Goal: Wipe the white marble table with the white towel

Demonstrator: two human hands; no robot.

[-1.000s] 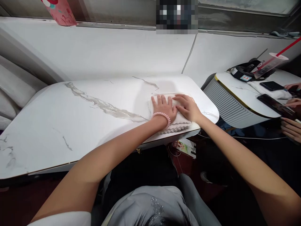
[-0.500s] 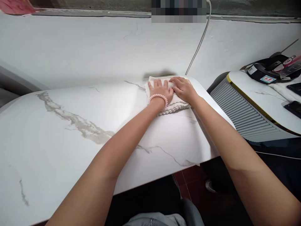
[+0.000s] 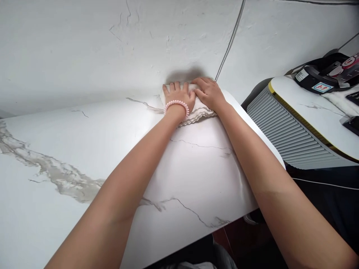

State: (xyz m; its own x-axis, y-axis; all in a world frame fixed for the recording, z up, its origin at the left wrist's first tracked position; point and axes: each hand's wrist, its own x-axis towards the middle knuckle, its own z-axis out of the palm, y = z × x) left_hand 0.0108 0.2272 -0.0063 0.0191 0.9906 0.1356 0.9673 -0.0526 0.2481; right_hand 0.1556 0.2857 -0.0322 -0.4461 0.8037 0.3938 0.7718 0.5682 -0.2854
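Note:
A folded whitish cloth [image 3: 198, 114] with a wavy, frilled edge lies on the white marble-patterned tabletop [image 3: 196, 172], close against the wall. My left hand [image 3: 179, 98] presses flat on top of it with the fingers spread; a pink coiled band [image 3: 176, 102] circles that wrist. Just to the right, my right hand [image 3: 209, 93] rests over the cloth's right part, fingers slightly bent and the thumb apart, pointing toward the left hand. Part of the cloth is hidden under both hands.
The white wall [image 3: 84, 52] borders the table's far side, and a thin cable [image 3: 230, 41] runs down it. To the right stands a ribbed white cabinet [image 3: 283, 130] with a gold-edged top, bearing a black object [image 3: 316, 84] with stickers. Dark red floor shows below the front edge.
Both hands and the cloth have slid a little farther toward the wall, staying in contact. My view has tilted and shifted, so more wall shows and the ledge above is out of sight.

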